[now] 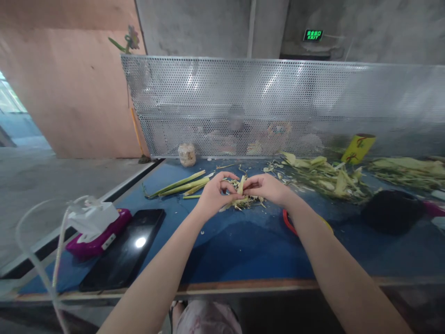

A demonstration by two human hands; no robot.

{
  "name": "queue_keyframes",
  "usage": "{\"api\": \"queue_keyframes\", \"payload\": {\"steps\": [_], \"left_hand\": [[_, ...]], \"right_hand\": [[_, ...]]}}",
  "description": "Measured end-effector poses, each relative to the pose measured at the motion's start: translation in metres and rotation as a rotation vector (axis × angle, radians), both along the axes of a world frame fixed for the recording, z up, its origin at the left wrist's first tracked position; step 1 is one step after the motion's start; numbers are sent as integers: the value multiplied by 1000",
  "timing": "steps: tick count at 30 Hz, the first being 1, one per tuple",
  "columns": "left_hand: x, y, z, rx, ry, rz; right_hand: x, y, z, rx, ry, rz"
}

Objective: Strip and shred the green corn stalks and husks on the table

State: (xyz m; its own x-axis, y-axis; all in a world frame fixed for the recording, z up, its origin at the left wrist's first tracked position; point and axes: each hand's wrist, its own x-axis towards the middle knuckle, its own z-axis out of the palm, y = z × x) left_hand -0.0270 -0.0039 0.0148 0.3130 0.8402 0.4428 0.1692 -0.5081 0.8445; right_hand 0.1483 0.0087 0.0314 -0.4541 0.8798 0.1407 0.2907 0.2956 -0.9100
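Over the blue tabletop my left hand (216,192) and my right hand (270,188) meet, fingertips closed on a short pale-green piece of plant stalk (241,183) from either side. The piece stands roughly upright between them. A small pile of green and dark plant scraps (249,203) lies right beneath my fingers. To the left of my left hand rest several long pale-green stalks (184,183). Under my right forearm shows the red loop handle (288,221) of something mostly hidden, with a bit of yellow beyond the arm.
Loose husk-like leaves (323,178) lie heaped at the right, near a yellow cylinder (358,148) and a dark round object (392,211). A clear jar (187,154) stands by the perforated metal screen (215,102). At left are a black tablet (121,250) and a purple box (99,241).
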Motion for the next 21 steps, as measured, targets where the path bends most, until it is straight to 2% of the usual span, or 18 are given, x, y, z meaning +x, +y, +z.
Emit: {"api": "queue_keyframes", "payload": {"steps": [5,10,21], "left_hand": [[0,3,-1,37,8,40],[-1,7,-2,43,-92,45],[-2,7,-4,25,-174,74]], "right_hand": [[-5,-2,0,89,-122,-115],[-7,-6,0,198,-149,-176],[-11,-9,-5,417,-186,-194]]}}
